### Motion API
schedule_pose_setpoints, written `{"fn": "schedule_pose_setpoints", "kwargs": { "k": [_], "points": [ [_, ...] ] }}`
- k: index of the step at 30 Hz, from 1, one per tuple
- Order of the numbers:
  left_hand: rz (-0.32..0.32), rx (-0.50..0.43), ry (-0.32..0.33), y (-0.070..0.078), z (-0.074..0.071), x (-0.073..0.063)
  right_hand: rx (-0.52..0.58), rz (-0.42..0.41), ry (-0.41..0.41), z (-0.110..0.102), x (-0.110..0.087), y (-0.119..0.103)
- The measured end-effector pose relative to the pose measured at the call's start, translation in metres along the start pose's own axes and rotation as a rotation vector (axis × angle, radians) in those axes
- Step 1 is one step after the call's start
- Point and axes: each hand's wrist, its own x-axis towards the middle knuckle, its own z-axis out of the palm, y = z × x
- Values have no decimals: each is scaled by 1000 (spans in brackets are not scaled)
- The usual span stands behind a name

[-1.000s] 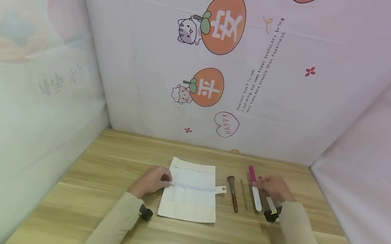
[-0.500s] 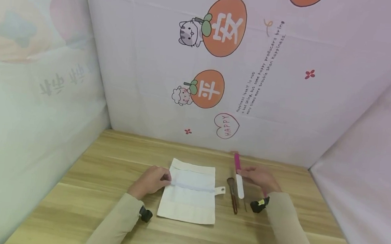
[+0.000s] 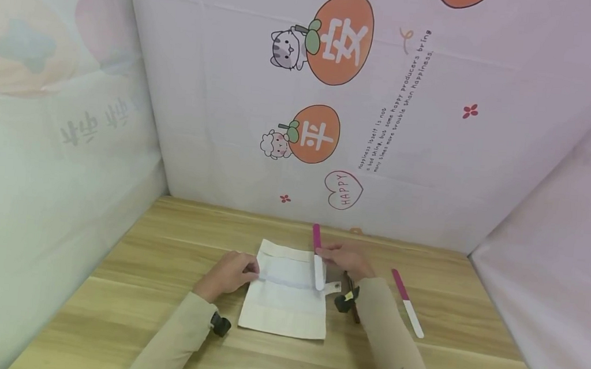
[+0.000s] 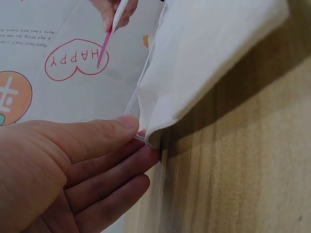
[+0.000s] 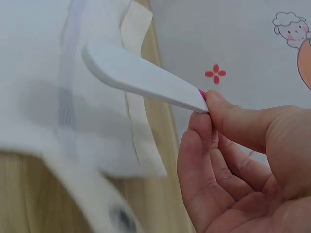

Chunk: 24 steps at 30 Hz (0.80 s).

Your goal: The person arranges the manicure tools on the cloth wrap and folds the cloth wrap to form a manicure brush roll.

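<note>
A cream cloth roll-up pouch (image 3: 285, 317) lies unfolded on the table, with a snap strap (image 3: 333, 287) on its right side. My left hand (image 3: 228, 273) is at the pouch's left edge; in the left wrist view its thumb and fingers pinch the cloth edge (image 4: 194, 53). Between thumb and fingertips my right hand (image 3: 348, 259) pinches a nail file (image 3: 318, 272), pink at one end and white at the other. The file is over the pouch's upper right part. In the right wrist view its white end (image 5: 141, 73) points over the cloth, above a pale lilac band (image 5: 67, 107).
Another pink and white nail file (image 3: 408, 303) lies on the wooden table (image 3: 471, 337) to the right. A brush (image 3: 356, 314) lies beside the pouch, mostly hidden under my right wrist. White printed sheets (image 3: 403, 204) wall in the back and sides.
My right hand has carried the nail file left from the row of tools to above the pouch. The other nail file has come into full sight. My left hand has stayed put.
</note>
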Motion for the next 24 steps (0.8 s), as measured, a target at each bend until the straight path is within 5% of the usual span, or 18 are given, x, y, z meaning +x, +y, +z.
{"fn": "schedule_pose_setpoints", "kwargs": {
  "k": [8,24],
  "points": [
    [13,4,3,-5,1,0,226,21,2,40,17,-20],
    [1,7,-5,-1,-1,3,333,-53,70,93,43,-48]
  ]
}}
